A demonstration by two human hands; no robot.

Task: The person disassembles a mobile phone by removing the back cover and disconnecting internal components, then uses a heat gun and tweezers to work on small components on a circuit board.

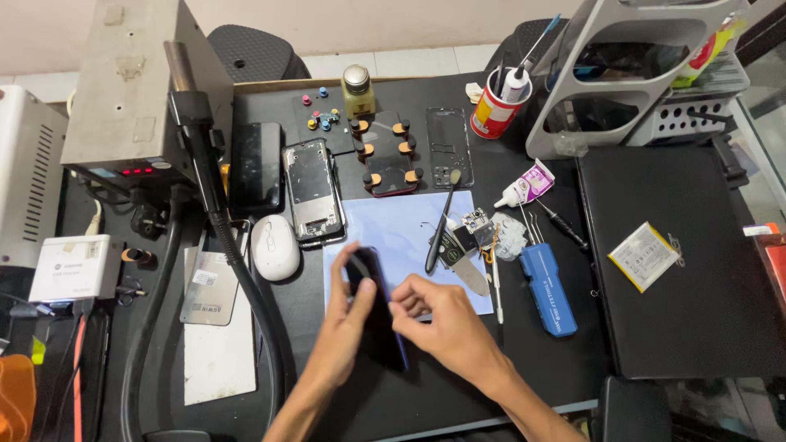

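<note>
Both hands at lower centre of the frame: my left hand point(348, 319) grips the dark phone point(378, 315) on edge, tilted up off the pale blue mat point(401, 229), while my right hand point(438, 315), fingers curled, pinches its long side, likely steadying it.

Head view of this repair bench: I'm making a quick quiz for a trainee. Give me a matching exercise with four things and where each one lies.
Things:
1. white mouse
2. red cup
3. blue tool case
4. dark phone

Places:
A. between the left hand and the right hand
B. back of the desk, holding pens
C. right of the pale blue mat
D. left of the bare phone frame

Pairs: 1-D, 2-B, 3-C, 4-A
</note>
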